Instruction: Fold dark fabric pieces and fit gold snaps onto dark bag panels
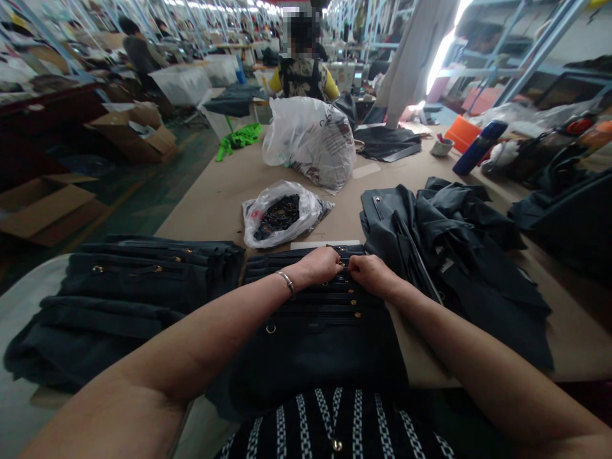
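Observation:
Dark zippered bag panels (329,347) lie overlapped in front of me, with a row of gold zipper pulls (352,302) down their right side. My left hand (321,264), with a bracelet on the wrist, is closed at the upper end of that row. Close beside it, my right hand (370,274) is closed too, its fingertips pinched near a gold zip part. Whatever small piece is between the fingers is hidden. Beyond the hands sits an open plastic bag (310,217) holding small black pieces.
More zippered panels (129,280) are stacked at left. Loose dark pieces (468,236) are heaped at right. A large full plastic bag (310,140), a small cup (442,148) and a blue bottle (480,148) stand farther back. Ahead sits another person (303,76).

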A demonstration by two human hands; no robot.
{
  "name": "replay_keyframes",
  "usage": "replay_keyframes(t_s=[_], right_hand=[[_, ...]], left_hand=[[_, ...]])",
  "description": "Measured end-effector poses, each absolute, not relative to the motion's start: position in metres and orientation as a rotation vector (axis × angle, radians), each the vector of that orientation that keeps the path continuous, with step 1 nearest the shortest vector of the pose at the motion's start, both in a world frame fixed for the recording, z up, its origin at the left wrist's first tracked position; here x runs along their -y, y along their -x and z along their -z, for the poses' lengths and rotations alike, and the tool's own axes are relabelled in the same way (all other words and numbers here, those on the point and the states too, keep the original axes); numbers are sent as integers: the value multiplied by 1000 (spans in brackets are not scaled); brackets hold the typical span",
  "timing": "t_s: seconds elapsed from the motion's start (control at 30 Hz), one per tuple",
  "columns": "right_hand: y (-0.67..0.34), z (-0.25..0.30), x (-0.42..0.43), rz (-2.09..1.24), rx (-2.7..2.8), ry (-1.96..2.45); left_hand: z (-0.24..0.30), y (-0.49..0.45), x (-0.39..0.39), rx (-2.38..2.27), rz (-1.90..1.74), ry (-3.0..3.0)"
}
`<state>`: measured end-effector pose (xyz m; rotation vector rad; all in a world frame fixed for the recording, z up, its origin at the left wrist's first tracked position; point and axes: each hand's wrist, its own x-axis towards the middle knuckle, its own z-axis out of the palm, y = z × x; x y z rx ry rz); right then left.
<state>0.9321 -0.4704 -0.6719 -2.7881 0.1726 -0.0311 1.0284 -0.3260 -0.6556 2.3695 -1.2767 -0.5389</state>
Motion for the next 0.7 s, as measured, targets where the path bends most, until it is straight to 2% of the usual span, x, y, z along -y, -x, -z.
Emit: replay_keyframes(t_s=[0.3, 0.57, 0.7], right_hand=[[-925, 653, 461, 95, -186, 2749], [-924, 650, 410, 167, -133, 1808], [-928, 648, 411, 146, -181, 1637]], left_hand=[[652, -1039, 311, 1126, 487, -2280], [644, -1019, 317, 580, 547, -1807], [643, -1009, 320, 436, 643, -1586]])
